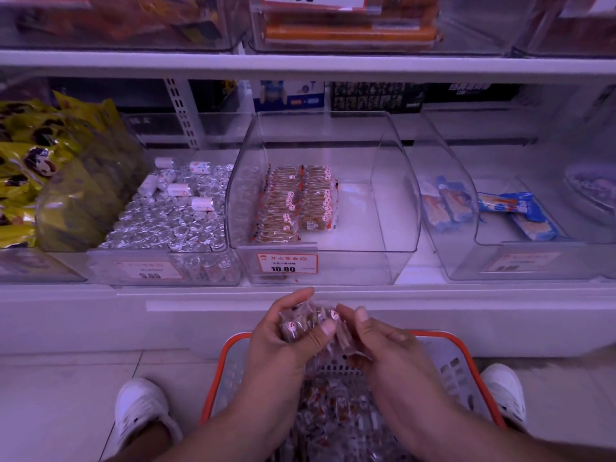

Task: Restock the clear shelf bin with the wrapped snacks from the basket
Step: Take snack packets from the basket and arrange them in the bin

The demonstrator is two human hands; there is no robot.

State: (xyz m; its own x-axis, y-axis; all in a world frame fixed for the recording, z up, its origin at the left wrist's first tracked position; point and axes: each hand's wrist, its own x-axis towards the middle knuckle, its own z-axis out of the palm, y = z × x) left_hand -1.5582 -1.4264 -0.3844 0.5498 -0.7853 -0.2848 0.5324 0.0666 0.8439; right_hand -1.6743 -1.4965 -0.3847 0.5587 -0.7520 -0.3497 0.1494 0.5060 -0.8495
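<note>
The clear shelf bin [393, 201] stands in the middle of the lower shelf, with a 10.80 price tag on its front. Two neat rows of wrapped snacks [293, 201] fill its left part; its right part is bare. Below it, my left hand [283, 335] grips a bunch of wrapped snacks [306, 323] above the basket. My right hand [376, 338] touches the same bunch from the right, fingers curled round the wrappers. The orange-rimmed basket [466, 358] sits on the floor between my feet, holding several more wrapped snacks [336, 411].
A bin of silver-foil pieces [173, 215] stands to the left, next to yellow bags [36, 168]. Right of the clear bin is a bin with blue-wrapped packs [520, 211]. The upper shelf edge [300, 66] overhangs. My white shoes [140, 408] flank the basket.
</note>
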